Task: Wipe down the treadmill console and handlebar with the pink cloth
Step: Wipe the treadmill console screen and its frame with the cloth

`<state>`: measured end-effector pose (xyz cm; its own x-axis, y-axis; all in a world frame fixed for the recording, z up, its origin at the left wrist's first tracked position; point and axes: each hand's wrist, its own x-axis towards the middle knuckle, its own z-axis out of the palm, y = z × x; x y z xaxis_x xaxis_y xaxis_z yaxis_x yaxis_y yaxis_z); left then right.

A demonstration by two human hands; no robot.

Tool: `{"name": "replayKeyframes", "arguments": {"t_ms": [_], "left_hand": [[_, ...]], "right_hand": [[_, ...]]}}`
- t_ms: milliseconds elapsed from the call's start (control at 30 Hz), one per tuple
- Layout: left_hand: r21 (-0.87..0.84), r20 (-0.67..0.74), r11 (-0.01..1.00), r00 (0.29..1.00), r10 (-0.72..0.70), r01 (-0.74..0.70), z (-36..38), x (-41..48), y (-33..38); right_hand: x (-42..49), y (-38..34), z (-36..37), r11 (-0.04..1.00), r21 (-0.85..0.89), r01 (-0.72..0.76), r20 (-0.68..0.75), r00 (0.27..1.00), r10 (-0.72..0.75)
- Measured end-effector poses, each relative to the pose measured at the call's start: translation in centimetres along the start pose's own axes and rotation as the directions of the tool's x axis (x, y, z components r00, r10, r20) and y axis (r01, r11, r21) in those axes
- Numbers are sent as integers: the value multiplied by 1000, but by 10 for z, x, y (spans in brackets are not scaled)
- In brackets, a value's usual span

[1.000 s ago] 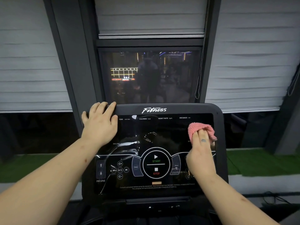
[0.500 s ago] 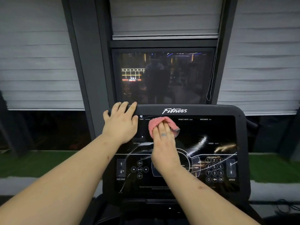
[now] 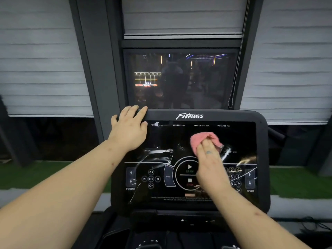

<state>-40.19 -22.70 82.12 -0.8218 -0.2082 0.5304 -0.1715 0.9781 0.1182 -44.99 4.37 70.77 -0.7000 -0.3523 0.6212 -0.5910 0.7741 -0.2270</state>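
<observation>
The treadmill console (image 3: pixel 262 168) fills the near centre, its top bezel marked "Fitness" in white script. Along the far edge of the dark screen run TIME, CALORIES kcal, HEART RATE bpm and DISTANCE km. Lower down are INCLINE at left, SPEED at right, START in the central ring and part of a number pad with OK. The pink cloth (image 3: pixel 197 141) lies bunched on the screen, right of centre, below HEART RATE. The right hand (image 3: pixel 209 166) presses it with straight fingers (image 3: pixel 206 146) held together; its thumb is hidden, so I cannot tell whether it also pinches. The left hand (image 3: pixel 128 130) rests on the console's far left corner, fingers together over the top edge. Pale smears (image 3: pixel 159 151) streak the glass.
</observation>
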Motion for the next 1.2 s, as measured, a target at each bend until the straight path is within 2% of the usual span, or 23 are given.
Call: {"name": "replayKeyframes", "arguments": {"t_ms": [133, 300, 433, 633, 800, 867, 933, 1033, 1200], "left_hand": [[-59, 17, 998, 1000, 3, -2, -2, -5, -4], [-105, 64, 994, 997, -34, 40, -7, -11, -22], [-146, 91, 989, 996, -16, 29, -7, -13, -24], [-134, 87, 991, 996, -5, 17, -3, -12, -26], [-116, 60, 993, 998, -10, 17, 1, -14, -25], [-107, 48, 994, 999, -20, 25, 3, -15, -24], [-104, 49, 994, 998, -27, 32, 3, -15, -24], [-105, 50, 994, 998, -35, 40, 3, -15, -22], [-128, 58, 991, 998, -40, 47, 1, -15, -20]], "right_hand": [[-6, 16, -9, 985, 10, -172, -39, 984, 173], [-5, -14, 0, 972, 26, -234, -41, 971, 235], [-1, -56, 21, 992, 23, -125, -29, 992, 126], [-4, -122, 42, 996, 34, 80, 87, 993, -82], [-10, -129, 54, 971, 56, 233, 181, 954, -240], [-13, -117, 49, 963, 62, 262, 172, 948, -269], [-14, -95, 41, 975, 59, 216, 154, 963, -223], [-10, -56, 25, 996, 59, 69, 43, 997, -71], [-5, -17, 11, 986, 22, -164, -43, 985, 164]]}}
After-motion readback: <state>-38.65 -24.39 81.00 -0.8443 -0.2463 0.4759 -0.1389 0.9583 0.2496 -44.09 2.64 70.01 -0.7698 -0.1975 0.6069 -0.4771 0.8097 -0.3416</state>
